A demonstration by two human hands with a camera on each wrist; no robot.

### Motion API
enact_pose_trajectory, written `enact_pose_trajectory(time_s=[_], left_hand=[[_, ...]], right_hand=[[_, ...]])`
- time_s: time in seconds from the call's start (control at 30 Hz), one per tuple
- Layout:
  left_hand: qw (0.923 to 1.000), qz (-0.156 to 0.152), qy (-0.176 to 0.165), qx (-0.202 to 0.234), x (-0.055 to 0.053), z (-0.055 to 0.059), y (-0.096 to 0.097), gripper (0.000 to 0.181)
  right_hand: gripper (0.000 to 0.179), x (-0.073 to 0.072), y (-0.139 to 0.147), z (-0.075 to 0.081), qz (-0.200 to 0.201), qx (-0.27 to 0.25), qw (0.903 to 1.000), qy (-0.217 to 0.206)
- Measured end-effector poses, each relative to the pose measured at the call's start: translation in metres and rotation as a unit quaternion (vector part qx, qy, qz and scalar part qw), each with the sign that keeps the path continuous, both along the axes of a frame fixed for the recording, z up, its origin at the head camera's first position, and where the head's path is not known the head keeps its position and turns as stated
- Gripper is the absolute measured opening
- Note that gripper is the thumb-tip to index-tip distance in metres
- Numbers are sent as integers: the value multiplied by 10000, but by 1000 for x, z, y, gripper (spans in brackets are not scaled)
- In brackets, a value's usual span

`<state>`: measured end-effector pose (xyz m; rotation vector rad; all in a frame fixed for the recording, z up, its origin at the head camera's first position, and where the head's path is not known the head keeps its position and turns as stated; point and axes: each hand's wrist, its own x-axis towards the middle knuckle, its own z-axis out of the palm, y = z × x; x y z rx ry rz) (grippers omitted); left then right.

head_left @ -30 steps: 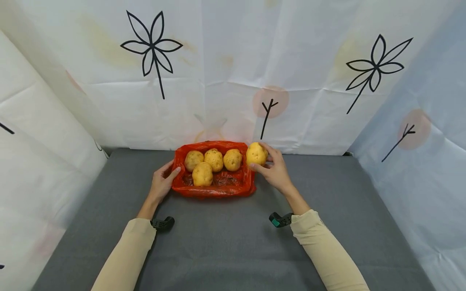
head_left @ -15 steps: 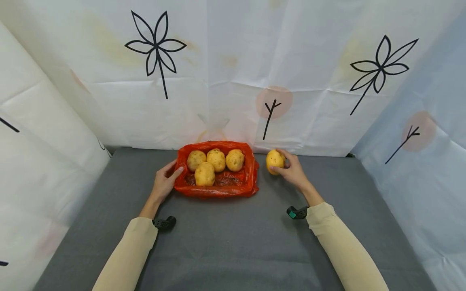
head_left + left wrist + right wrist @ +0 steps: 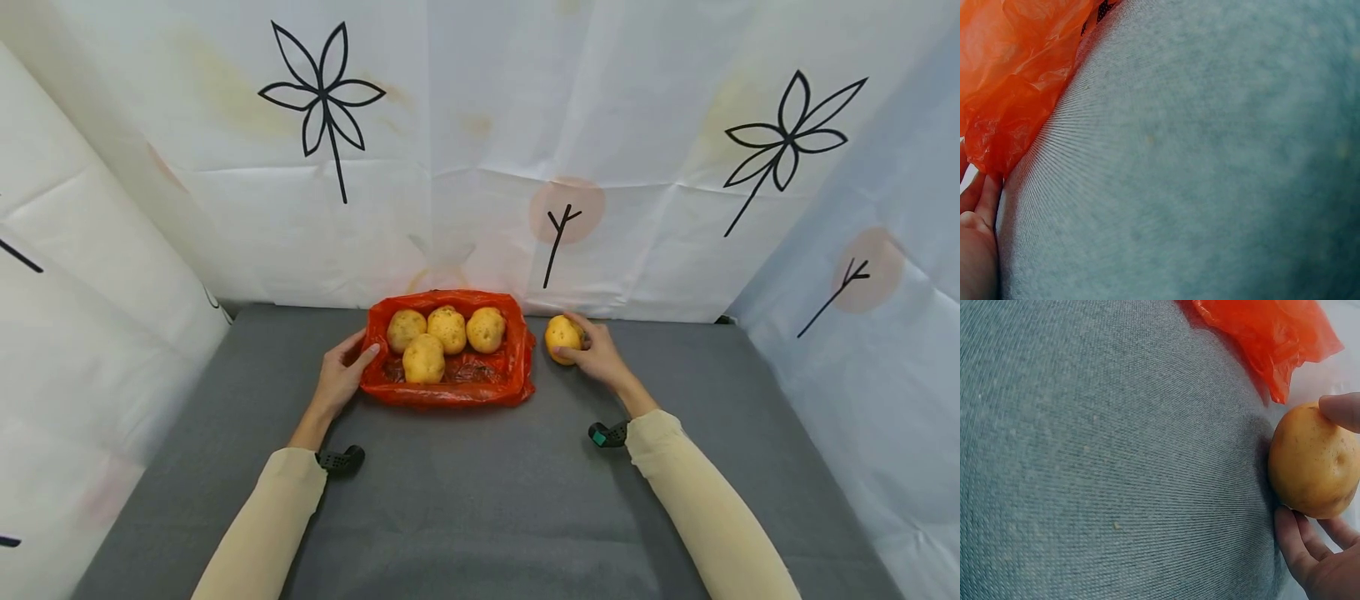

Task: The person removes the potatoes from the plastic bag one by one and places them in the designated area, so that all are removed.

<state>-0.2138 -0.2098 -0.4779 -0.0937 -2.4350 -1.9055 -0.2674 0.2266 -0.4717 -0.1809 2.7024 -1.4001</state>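
A rectangular container point(image 3: 450, 398) wrapped in red plastic bag film sits near the back of the table, with several yellow potatoes point(image 3: 423, 360) inside. At its left end my left hand point(image 3: 339, 379) holds the side, thumb at the rim and fingers along the outside. The left wrist view shows those fingers point(image 3: 988, 200) against the red plastic point(image 3: 1016, 81). Right of the container, my right hand point(image 3: 600, 358) grips another potato point(image 3: 562, 337) between thumb and fingers. In the right wrist view this potato point(image 3: 1310, 462) sits low at the cloth, its far side hidden.
A grey cloth point(image 3: 480, 500) covers the table. White fabric point(image 3: 465, 167) with printed black plants hangs right behind it, and more fabric point(image 3: 862, 375) hangs at the sides. A loose corner of red plastic point(image 3: 1279, 337) sticks out near the right hand.
My right hand has carried its potato from the container's right rim out to the right and down to the table. The left hand has kept its place at the container.
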Motion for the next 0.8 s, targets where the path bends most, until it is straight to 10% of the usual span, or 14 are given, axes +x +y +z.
enact_pose_trajectory(time_s=[0.8], left_hand=[[10000,-8,-58,36,-2,-4,-1,54]], right_hand=[[71,0,-2,2,229,54,9997,29]])
